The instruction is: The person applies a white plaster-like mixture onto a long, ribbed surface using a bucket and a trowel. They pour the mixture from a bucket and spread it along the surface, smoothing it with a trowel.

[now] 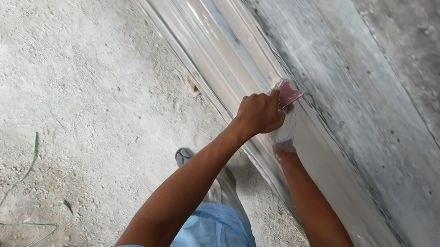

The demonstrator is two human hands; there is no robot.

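Hands at moulding against wall.
Left hand presses pad on moulding; right hand just beside it; floor to the left.

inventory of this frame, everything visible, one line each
pink sanding pad: 1, pink, pressed on the moulding under the left hand
white moulding: 1, white, glossy, runs diagonally along the wall base
wall: 1, grey, dusty, right side
concrete floor: 1, grey, left side
wire: 1, greenish, on floor lower left
sandal: 1, dark, by the moulding
left hand: 1, grip closed on the pad
right hand: 1, dusty white, against the moulding, partly hidden
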